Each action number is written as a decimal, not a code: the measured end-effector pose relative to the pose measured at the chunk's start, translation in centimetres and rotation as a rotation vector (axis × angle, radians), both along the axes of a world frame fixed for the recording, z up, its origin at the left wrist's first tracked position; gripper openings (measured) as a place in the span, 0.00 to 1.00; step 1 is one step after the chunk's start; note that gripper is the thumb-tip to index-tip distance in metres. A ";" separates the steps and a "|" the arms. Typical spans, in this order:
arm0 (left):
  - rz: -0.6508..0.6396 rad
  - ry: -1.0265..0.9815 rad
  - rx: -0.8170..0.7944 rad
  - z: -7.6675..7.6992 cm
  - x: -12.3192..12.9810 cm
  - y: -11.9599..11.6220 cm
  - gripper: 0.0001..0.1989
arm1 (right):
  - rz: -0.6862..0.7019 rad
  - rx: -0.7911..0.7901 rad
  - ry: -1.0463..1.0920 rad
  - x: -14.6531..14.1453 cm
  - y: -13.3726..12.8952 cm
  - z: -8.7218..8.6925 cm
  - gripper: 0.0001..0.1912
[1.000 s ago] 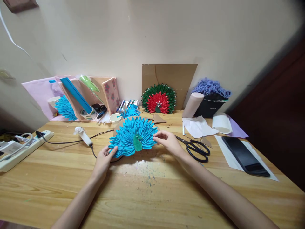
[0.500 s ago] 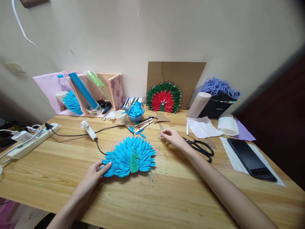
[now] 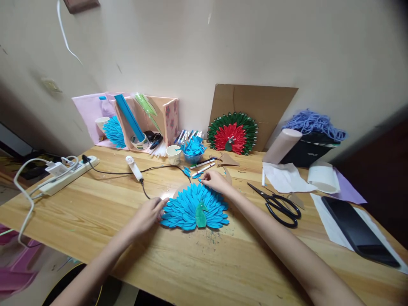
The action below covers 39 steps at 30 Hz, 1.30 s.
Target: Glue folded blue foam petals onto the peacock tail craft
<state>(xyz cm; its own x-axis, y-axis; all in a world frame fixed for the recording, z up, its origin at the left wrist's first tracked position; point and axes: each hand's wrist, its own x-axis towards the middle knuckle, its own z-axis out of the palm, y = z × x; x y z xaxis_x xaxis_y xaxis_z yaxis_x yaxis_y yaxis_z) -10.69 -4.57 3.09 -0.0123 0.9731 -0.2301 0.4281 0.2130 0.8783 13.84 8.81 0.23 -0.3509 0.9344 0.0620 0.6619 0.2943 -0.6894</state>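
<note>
A blue peacock craft [image 3: 181,212], made of layered petal-shaped pieces with a green bird body [image 3: 200,214] at its front, lies on the wooden table [image 3: 178,267]. My left hand [image 3: 153,211] grips its left edge, thumb on top and the other fingers partly hidden. Just beyond the craft's upper edge, my right hand [image 3: 216,181] is closed in a pinch, with a small blue petal [image 3: 199,180] at its fingertips. More loose blue petals [image 3: 186,171] lie behind, near white pens [image 3: 204,167].
A white glue gun [image 3: 134,168] with its cord stands left, wired toward a power strip [image 3: 72,175]. Behind are a paper cup [image 3: 174,154] and a bowl of blue strips [image 3: 193,149]. Black scissors [image 3: 280,206] and a phone [image 3: 360,231] lie right. A red-green peacock [image 3: 232,134] leans on cardboard [image 3: 270,106].
My right hand has moved left from the open tabletop to the loose blue petals behind the craft. The view has shifted left, and my left hand still holds the craft's edge.
</note>
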 end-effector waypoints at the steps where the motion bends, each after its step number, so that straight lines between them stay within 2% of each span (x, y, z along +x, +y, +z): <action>1: 0.025 0.047 0.000 0.6 -0.8 0.4 0.20 | 0.004 -0.010 -0.006 -0.1 0.1 0.1 0.03; 4: 0.104 0.160 0.141 2.3 -2.5 1.3 0.18 | 0.009 -0.036 -0.011 0.0 0.4 0.6 0.05; 7: 0.140 0.098 0.223 2.9 -2.2 1.9 0.16 | -0.014 -0.017 0.018 -0.2 0.3 1.8 0.05; 10: 0.110 -0.052 0.276 2.5 -0.7 2.5 0.14 | 0.015 0.003 0.079 -1.6 -0.5 3.4 0.08; 13: 0.098 -0.252 0.274 1.9 0.4 3.4 0.16 | 0.187 -0.083 0.243 -4.7 -2.1 4.6 0.10; 16: 0.132 -0.422 0.236 1.5 -0.1 3.9 0.17 | 0.290 -0.137 0.353 -8.6 -3.6 5.2 0.12; 21: 0.336 -0.470 0.298 1.0 -4.6 2.5 0.15 | 0.335 -0.240 0.438 -14.4 -4.5 4.7 0.14; 24: 0.447 -0.447 0.319 0.3 -8.5 1.7 0.16 | 0.217 -0.121 0.393 -17.6 -3.9 3.4 0.15; 27: 0.564 -0.388 0.370 -0.8 -12.1 1.5 0.16 | 0.078 0.047 0.244 -21.2 -2.8 1.7 0.23; 29: 0.646 -0.355 0.412 -1.6 -13.9 1.6 0.16 | 0.078 0.065 0.156 -23.6 -2.0 0.8 0.26; 31: 0.699 -0.346 0.425 -2.4 -15.1 1.9 0.16 | 0.114 0.062 0.099 -25.6 -1.4 0.2 0.21; 33: 0.735 -0.348 0.430 -3.1 -15.8 2.1 0.15 | 0.155 0.071 0.080 -26.8 -1.1 0.1 0.11; 35: 0.768 -0.346 0.441 -3.7 -16.2 2.2 0.15 | 0.188 0.082 0.090 -27.0 -1.1 0.4 0.07; 39: 0.821 -0.333 0.467 -4.5 -16.8 2.4 0.13 | 0.293 0.096 0.150 -25.2 -2.0 1.3 0.11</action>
